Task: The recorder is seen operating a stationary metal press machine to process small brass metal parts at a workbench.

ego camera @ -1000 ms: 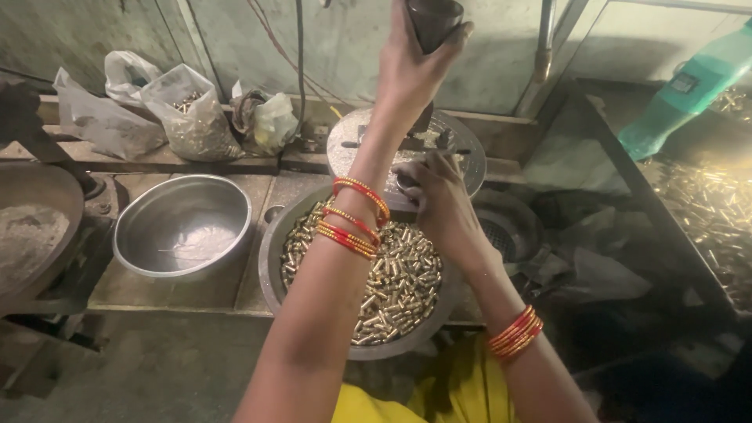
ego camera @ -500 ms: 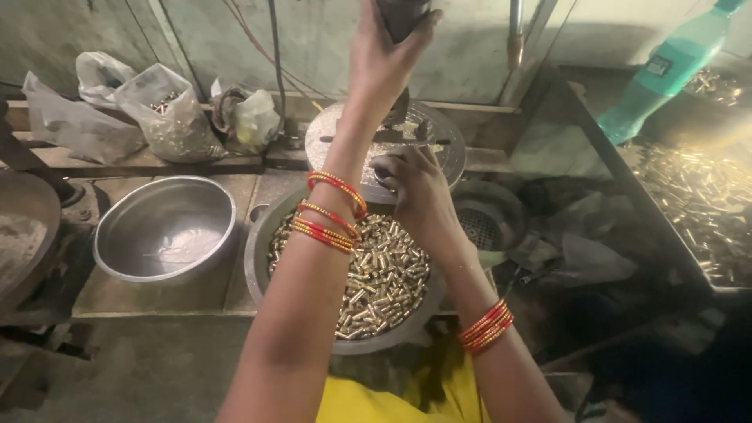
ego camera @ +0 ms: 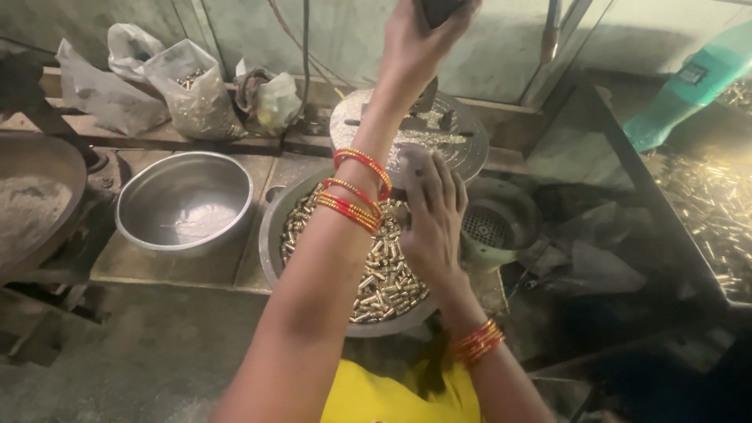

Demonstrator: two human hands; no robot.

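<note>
Far left: dark pan (ego camera: 35,204) w/ grey powder. Behind it, plastic bags (ego camera: 192,90) on the back ledge, one holding small brass pieces.

Steel bowl (ego camera: 184,200): contains no pieces, only a reflection on its floor.

Centre: round basin (ego camera: 272,235) filled w/ brass casings (ego camera: 384,274), heaped approx. to the rim. Judgement: bulk stock is unprocessed; most of the work remains.

Left hand (ego camera: 419,43): raised above the work, fingers closed around a dark handle (ego camera: 439,9) at the top edge of view; the handle's upper end is out of frame.

Round metal die plate (ego camera: 415,129): sits behind the basin, w/ slots and a few brass pieces on its face.

Right hand (ego camera: 431,211): over the basin's far edge, just below the plate, fingers curled; back of hand faces the camera, so cannot tell if it holds a casing.

Right: tray of loose brass casings (ego camera: 709,211); green bottle (ego camera: 689,82) above it.
</note>
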